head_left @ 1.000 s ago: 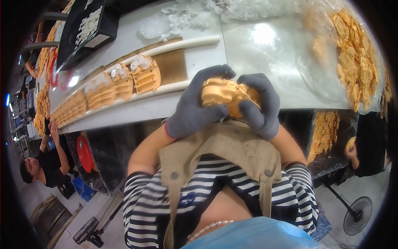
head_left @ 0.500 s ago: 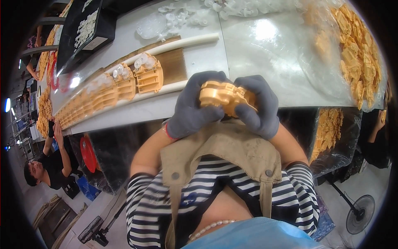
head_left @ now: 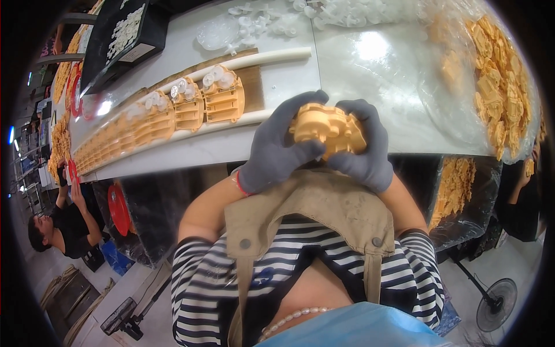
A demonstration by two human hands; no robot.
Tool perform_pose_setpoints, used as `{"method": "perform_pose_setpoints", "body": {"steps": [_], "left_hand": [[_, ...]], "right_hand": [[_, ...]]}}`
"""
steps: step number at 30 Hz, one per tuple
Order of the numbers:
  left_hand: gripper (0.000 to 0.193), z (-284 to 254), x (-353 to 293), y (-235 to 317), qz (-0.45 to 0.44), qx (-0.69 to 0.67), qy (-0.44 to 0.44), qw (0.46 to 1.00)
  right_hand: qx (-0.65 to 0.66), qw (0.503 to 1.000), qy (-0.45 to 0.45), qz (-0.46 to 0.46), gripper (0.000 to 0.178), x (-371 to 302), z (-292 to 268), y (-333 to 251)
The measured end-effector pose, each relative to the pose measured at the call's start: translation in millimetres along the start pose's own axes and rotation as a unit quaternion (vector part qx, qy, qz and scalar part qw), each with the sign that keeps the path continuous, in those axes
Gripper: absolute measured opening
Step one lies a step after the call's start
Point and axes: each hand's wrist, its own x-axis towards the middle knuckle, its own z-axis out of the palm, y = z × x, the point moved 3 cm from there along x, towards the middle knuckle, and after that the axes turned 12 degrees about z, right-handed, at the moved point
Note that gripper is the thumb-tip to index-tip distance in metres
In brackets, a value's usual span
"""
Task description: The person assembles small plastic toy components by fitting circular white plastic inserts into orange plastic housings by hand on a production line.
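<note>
Orange casing point(head_left: 324, 124) caught two-handed at the near edge

And I've got it from both sides: my left hand point(head_left: 280, 144), grey-gloved, pinches one end, thumb across the near face, while my right hand point(head_left: 373, 144), gloved alike, clasps the other, thumb underneath! The casing sits right in front of me, by the near edge of the tabletop point(head_left: 370, 87). Just left, a row of orange housings point(head_left: 224, 107) lines up between white tubes point(head_left: 283, 56), clear round pieces point(head_left: 217, 77) topping the closest. Farther out, loose translucent parts point(head_left: 260, 24) scatter; left of those, a black bin point(head_left: 155, 39); far right, a heap of orange parts point(head_left: 503, 87)
</note>
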Motion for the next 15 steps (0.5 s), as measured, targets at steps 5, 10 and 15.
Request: {"method": "perform_pose_setpoints", "body": {"steps": [5, 10, 15], "left_hand": [[0.059, -4, 1, -13, -0.03, -0.105, 0.03, 0.994], [0.06, -3, 5, -8, -0.062, -0.123, 0.049, 0.989], [0.07, 17, 18, -17, -0.082, -0.237, 0.09, 0.964]], "right_hand": [[-0.141, 0.99, 0.026, -0.013, 0.058, 1, 1, -4], [-0.066, 0.996, 0.026, 0.052, 0.05, 2, 2, 2], [0.138, 0.969, 0.048, 0.197, 0.041, 6, 3, 15]]}}
